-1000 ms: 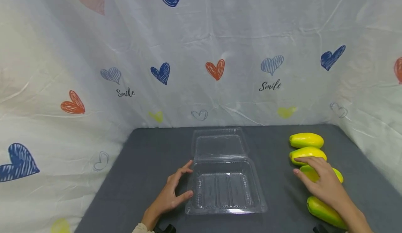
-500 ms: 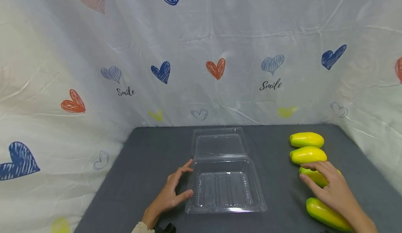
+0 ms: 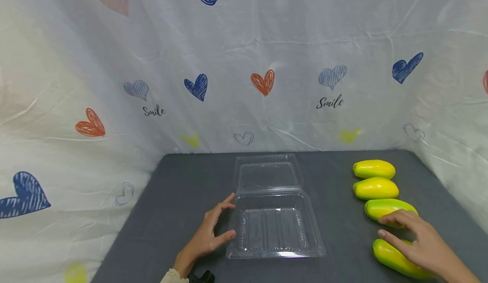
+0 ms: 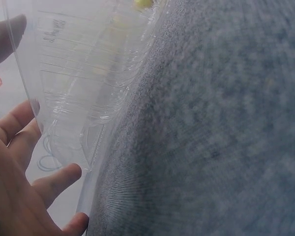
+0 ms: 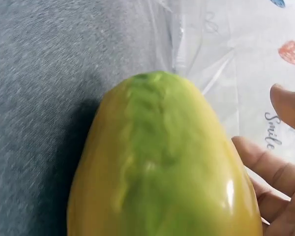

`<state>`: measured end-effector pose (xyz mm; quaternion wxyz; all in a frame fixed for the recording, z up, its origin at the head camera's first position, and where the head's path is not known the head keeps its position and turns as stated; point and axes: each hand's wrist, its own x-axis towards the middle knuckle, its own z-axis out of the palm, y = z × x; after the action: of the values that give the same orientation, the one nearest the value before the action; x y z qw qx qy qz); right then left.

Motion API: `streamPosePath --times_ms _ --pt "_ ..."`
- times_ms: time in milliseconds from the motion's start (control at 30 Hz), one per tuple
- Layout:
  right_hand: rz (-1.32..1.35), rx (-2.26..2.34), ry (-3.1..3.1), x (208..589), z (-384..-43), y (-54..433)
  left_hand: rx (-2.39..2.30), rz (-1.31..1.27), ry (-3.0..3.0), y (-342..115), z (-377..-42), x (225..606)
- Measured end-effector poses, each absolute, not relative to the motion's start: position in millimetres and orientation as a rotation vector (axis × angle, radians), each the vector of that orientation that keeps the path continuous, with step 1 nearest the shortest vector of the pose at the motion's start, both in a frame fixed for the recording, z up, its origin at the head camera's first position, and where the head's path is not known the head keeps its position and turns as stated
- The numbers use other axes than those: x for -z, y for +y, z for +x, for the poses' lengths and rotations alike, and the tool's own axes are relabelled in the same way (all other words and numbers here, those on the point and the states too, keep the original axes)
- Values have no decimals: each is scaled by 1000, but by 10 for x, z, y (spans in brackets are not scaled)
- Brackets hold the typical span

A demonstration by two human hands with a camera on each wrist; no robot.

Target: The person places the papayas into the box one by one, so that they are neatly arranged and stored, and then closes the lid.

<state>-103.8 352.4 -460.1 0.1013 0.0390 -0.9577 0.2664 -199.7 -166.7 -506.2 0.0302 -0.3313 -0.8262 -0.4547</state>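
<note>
A clear plastic clamshell box (image 3: 272, 223) lies on the table with its lid (image 3: 268, 175) folded back. My left hand (image 3: 206, 236) is at the box's left rim, fingers spread and relaxed, thumb and fingertips right at the edge; the left wrist view shows those fingers (image 4: 59, 182) along the plastic wall. My right hand (image 3: 425, 240) hovers over the nearest yellow-green papaya (image 3: 396, 257), fingers loosely bent, gripping nothing. In the right wrist view that papaya (image 5: 162, 162) fills the middle, with fingertips close beside it.
Behind it, in a column on the right, lie another green-yellow papaya (image 3: 381, 209) and two yellower ones, a middle papaya (image 3: 375, 188) and a far papaya (image 3: 373, 169). A white curtain (image 3: 289, 62) printed with hearts encloses the grey table (image 3: 183, 181) at the back and sides.
My right hand has moved back toward me and to the right, from over the middle papayas to the nearest one. The left hand, box and papayas have stayed in place.
</note>
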Motion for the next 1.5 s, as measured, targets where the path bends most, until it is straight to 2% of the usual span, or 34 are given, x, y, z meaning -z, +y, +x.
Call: streamPosePath --times_ms 600,1500 --pt "-61 -724 -3318 4567 -970 3707 1377 -999 -2566 -1671 -2000 5076" --pt "34 -728 -3372 4686 -882 3873 1386 -1010 -2564 -1663 -2009 5051"
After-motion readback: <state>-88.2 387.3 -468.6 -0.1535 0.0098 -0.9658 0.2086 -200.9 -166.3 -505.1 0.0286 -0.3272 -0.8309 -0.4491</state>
